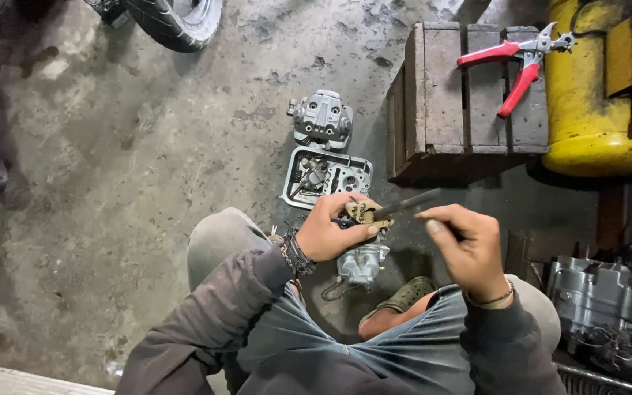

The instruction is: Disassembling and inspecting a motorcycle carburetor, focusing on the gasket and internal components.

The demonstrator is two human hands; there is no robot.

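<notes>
Stained concrete floor (126, 146) carries a wooden crate (469, 95). Left hand (330, 230) is clamped on a carburetor (362, 260) above the knees (cast metal, likely heavy, rigid; best held by its body). Right hand (466, 245) pinches a thin tool (407, 203).

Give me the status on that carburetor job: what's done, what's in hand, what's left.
Done: the cylinder head cover and the opened cylinder head lie apart on the concrete floor, and the carburetor is off the engine. In hand: the left hand grips the carburetor while the right hand works a thin tool into its top. Left: nothing looks reassembled; the red-handled pliers lie unused on the wooden crate.
</notes>
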